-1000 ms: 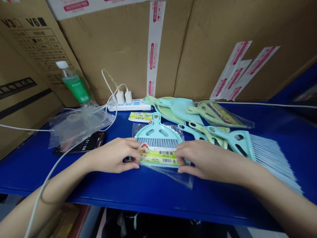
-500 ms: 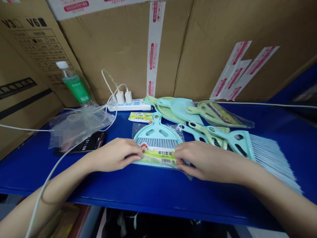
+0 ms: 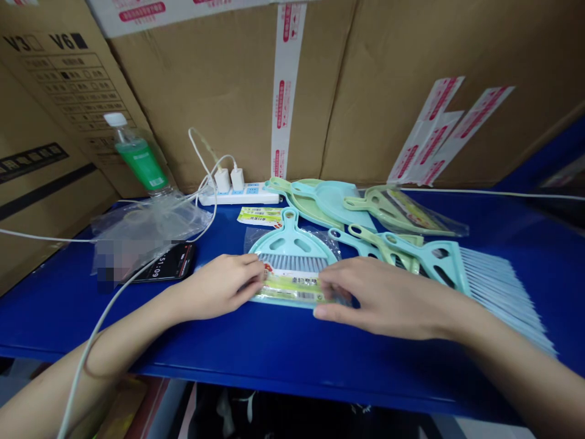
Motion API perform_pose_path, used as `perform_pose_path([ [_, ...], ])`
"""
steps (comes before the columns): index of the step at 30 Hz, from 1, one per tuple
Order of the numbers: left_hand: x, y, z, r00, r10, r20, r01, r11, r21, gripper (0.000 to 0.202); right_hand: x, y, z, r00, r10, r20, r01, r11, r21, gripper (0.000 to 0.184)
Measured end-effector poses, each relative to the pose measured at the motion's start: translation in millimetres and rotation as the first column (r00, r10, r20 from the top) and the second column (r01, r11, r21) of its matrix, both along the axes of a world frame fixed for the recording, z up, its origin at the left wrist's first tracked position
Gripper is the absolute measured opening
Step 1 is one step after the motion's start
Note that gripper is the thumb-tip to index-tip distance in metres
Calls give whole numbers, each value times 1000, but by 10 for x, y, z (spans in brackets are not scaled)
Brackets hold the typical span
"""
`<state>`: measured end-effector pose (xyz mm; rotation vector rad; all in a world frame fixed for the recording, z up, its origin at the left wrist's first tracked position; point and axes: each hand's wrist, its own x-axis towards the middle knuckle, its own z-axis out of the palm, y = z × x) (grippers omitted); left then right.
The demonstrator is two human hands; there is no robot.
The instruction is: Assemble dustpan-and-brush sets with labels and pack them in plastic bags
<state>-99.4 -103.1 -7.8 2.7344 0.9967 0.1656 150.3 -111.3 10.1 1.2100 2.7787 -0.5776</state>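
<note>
A small teal dustpan-and-brush set (image 3: pixel 292 250) in a clear plastic bag lies on the blue table (image 3: pixel 283 347), with a yellow-green label card across its front. My left hand (image 3: pixel 223 285) has its fingers curled on the bag's left lower edge. My right hand (image 3: pixel 379 292) presses on the bag's right lower edge, fingers together. The bag's open flap is tucked under the set, beneath both hands.
Loose teal and green dustpans (image 3: pixel 320 198) and brushes (image 3: pixel 439 259) lie behind my right hand. A spare label (image 3: pixel 258 215), a power strip (image 3: pixel 237 194), a green-labelled bottle (image 3: pixel 137 155), a phone (image 3: pixel 171 262) and crumpled plastic bags (image 3: pixel 146 225) sit left. Cardboard boxes (image 3: pixel 228 79) wall the back.
The bag's loose flap, which stuck out toward me, has been folded under the set. Both hands have shifted slightly inward along its front edge.
</note>
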Motion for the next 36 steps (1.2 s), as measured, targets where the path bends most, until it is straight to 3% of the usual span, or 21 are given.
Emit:
perform_pose_path([
  [3, 3, -6, -3, 1000, 8, -4, -8, 1000, -11, 20, -12, 12, -65, 999, -42, 21, 40, 996, 79, 21],
  [6, 5, -15, -12, 999, 43, -21, -43, 999, -12, 21, -32, 35, -119, 995, -92, 30, 88, 988, 129, 21],
  [19, 19, 1, -112, 980, 200, 22, -201, 978, 62, 12, -79, 56, -181, 979, -199, 38, 191, 970, 151, 19],
  [26, 26, -22, -78, 967, 244, -69, -237, 967, 95, 18, -88, 45, -167, 966, -235, 108, 216, 962, 168, 18],
  [28, 29, -35, -74, 972, 213, -102, -199, 971, 133, 25, -87, 46, -161, 963, -239, 125, 215, 961, 176, 18],
  [33, 29, -29, -93, 990, -5, -144, 31, 983, 180, 53, -81, 30, -126, 951, -250, 183, 215, 958, 192, 16],
  [36, 27, -21, -109, 984, -43, -173, 77, 978, 194, 61, -73, 18, -106, 921, -302, 244, 234, 934, 271, 12],
])
